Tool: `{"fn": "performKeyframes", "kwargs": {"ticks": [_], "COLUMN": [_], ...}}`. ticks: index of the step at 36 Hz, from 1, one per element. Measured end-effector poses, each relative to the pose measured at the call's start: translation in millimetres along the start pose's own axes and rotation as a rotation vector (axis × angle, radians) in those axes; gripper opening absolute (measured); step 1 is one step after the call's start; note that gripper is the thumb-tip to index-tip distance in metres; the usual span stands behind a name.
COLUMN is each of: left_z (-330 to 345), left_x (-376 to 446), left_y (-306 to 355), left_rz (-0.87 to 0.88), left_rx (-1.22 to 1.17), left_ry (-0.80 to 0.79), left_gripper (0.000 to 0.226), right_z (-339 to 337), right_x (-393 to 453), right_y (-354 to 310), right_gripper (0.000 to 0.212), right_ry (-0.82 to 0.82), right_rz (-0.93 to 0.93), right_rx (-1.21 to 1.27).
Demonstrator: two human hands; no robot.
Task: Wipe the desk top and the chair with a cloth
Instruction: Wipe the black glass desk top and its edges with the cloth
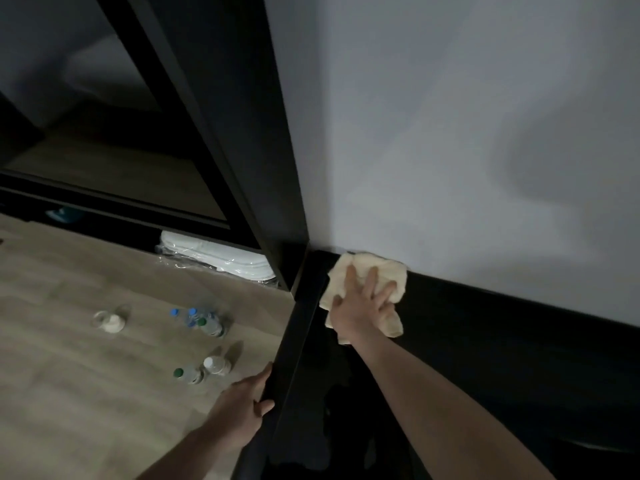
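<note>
The desk (485, 341) is the biggest thing here. It is black and shiny, and its back edge sits against the pale wall (467, 133). It looks hard and smooth, so a cloth should slide on it with ease. It looks heavy too, and I do not think a push from a hand will move it.

The floor (86, 341) is pale wood, off the left side of the desk. A black frame (249, 133) stands up from the far left corner of the desk.

The right hand (360, 306) lies flat on the cloth (367, 282), at the far left corner of the desk, close to the wall. Its fingers (372, 275) are straight and spread apart. They press the cloth down and do not curl round it.

The left hand (247, 398) holds the left edge of the desk, nearer the person. Its fingers go under the edge where I cannot see them, and its thumb lies on the side.

The cloth is cream and soft. It looks light and floppy, and it is bunched up under the hand. A flat hand on its middle is a good way to hold it, I think, for then it should not roll up or slip out.

Some small bottles (201, 322) stand on the floor, well apart from the desk.
</note>
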State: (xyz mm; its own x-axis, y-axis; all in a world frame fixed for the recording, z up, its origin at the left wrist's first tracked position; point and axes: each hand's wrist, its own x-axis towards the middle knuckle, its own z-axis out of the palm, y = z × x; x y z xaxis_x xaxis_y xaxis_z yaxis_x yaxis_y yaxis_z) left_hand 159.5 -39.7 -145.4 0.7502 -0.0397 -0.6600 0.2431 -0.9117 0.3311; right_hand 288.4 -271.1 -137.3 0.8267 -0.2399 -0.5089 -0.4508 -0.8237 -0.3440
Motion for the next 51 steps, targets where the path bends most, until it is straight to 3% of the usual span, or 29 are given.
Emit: {"fn": "performKeyframes", "kwargs": {"ticks": [5,12,18,23,28,33,38,41,44,51], "left_z": [2.1,-1.5,-12.4,-24.0,-28.7,-34.0,-16.4,-3.3,5.4,14.0], "left_x": [4.9,1.3,-18.9,-53.1,-72.7,-60.0,-30.2,-24.2,-24.6,-62.0], "left_y": [-7.8,-13.5,-40.3,-57.4,-46.5,14.4,70.4,82.5,74.5,20.5], "left_rz": [0.036,0.045,0.086,0.121,0.197,0.397,0.542,0.482,0.453,0.429], "left_rx": [-0.015,-0.012,0.047,0.191,0.134,0.104,0.275,0.385,0.41,0.384], "left_ry": [0.012,0.035,-0.009,0.124,0.224,0.29,0.052,-0.041,-0.021,-0.05], "left_gripper": [0.069,0.064,0.04,0.046,0.046,0.046,0.055,0.072,0.087,0.086], "right_z": [14.6,35.6,45.6,72.7,85.9,62.2,49.0,52.1,59.4,87.0], "right_x": [4.1,-21.6,-54.2,-123.0,-169.7,-182.6,-204.7,-222.3,-243.8,-290.1], "right_y": [-36.5,-39.1,-21.1,-1.8,19.3,43.5,93.1,123.3,145.2,160.8], "right_gripper": [0.079,0.075,0.075,0.079,0.083,0.073,0.073,0.079,0.081,0.083], "right_ry": [0.031,0.023,-0.014,-0.106,-0.224,-0.096,-0.008,-0.052,-0.103,-0.168], "right_rz": [0.001,-0.244,-0.323,-0.428,-0.505,-0.384,-0.176,-0.074,-0.012,0.038], "right_rx": [0.029,-0.134,-0.204,-0.214,-0.294,0.045,0.061,0.02,-0.027,-0.096]}}
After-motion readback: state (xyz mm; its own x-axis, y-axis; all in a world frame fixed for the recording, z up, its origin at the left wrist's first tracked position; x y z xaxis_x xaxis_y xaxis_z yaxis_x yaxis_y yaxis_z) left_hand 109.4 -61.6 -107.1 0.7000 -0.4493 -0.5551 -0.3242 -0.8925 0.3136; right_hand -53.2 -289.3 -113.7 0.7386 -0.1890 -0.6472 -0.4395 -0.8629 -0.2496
